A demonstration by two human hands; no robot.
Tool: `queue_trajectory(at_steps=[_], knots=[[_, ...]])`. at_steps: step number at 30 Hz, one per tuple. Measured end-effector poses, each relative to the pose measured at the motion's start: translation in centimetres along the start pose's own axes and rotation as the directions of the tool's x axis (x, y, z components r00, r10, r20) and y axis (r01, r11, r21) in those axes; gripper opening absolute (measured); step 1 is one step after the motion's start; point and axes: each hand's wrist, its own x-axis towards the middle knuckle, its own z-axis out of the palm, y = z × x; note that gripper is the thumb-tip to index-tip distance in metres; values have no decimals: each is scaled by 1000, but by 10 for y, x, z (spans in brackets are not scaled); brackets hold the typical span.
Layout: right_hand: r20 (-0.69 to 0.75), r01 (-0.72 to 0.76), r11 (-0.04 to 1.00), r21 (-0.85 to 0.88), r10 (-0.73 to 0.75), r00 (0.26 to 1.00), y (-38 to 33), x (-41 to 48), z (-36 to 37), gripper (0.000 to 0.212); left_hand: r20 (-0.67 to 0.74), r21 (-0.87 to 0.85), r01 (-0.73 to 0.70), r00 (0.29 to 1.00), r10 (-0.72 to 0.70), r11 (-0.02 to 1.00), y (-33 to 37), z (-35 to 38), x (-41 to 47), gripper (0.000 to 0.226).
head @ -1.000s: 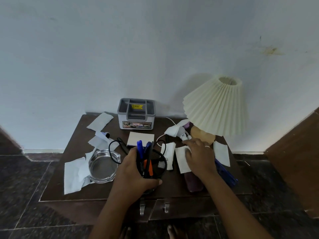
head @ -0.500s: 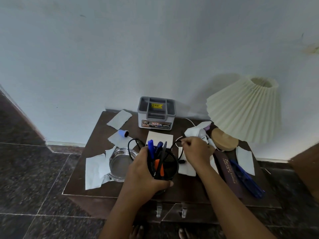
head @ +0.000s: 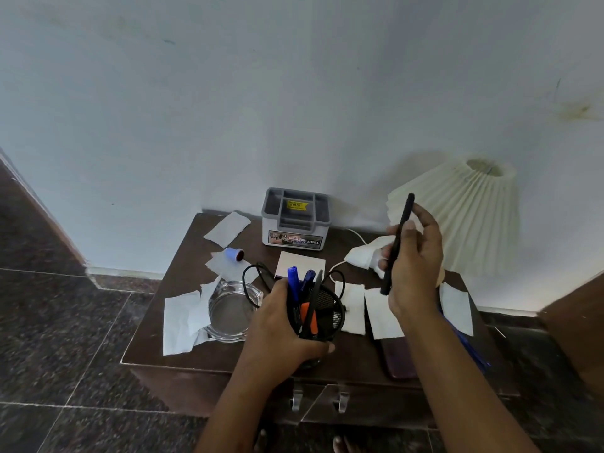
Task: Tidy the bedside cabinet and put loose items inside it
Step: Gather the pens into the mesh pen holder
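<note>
Left hand (head: 281, 325) is wrapping around the black mesh pen holder (head: 330, 310), fingers curled under its base, near the front edge of the bedside cabinet (head: 189, 266). Can't really tell if the holder is sitting on the top or lifted a bit. Blue markers (head: 293, 282) and something orange (head: 307, 317) are sticking out of it.

Right hand (head: 413, 256) is pinching a black pen (head: 407, 210) between thumb and fingers, holding it up in the air, nearly upright, in front of the pleated lampshade (head: 470, 217) and to the right of the holder.

The rest of the clutter is sitting on the cabinet top: a glass ashtray (head: 228, 312) just left of the holder, overlapping torn paper scraps (head: 178, 322). A black cable (head: 251, 279) is looping behind the holder. A grey organiser box (head: 295, 220) is standing at the back against the wall. A dark book (head: 397, 361) is lying under the right forearm. The two drawer handles (head: 295, 400) are showing at the front.
</note>
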Motion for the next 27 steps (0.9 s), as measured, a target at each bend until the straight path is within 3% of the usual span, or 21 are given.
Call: queue_trajectory(at_steps=[3,5,7,9,10,13,19,21,25,27], knots=[[194,-304,952,43,291,937,-15,-11,3,24,6,-10,8,1000,-8,1000,1,0,-1,78],[367,-353,904,-242,422,829,-26,-20,6,20,1,-25,18,1000,-17,1000,1,0,0,77],[504,-153,777,-611,531,681,-40,-27,7,21,-11,-35,22,1000,-23,999,1,-1,0,77],[556,82,635,-768,599,576,-53,-30,9,25,-22,-28,19,1000,-19,999,0,-3,1,77],[555,158,580,-799,611,565,-58,-31,10,24,-23,-26,19,1000,-20,999,-1,-4,1,76],[518,252,465,-848,635,573,-65,-35,12,22,-24,-36,36,999,-37,999,-3,-7,0,71],[418,420,211,-883,761,496,-62,-45,19,37,-39,-21,14,999,-14,1000,-4,-9,1,69],[425,461,170,-871,732,533,-63,-44,20,29,-22,-7,9,1000,-9,1000,-3,-9,0,68],[463,412,227,-882,572,677,-70,-40,20,10,-8,-7,18,1000,-18,1000,-3,-8,1,71],[451,411,201,-889,532,716,-78,-40,22,8,-8,2,14,1000,-14,1000,-2,-8,1,73]])
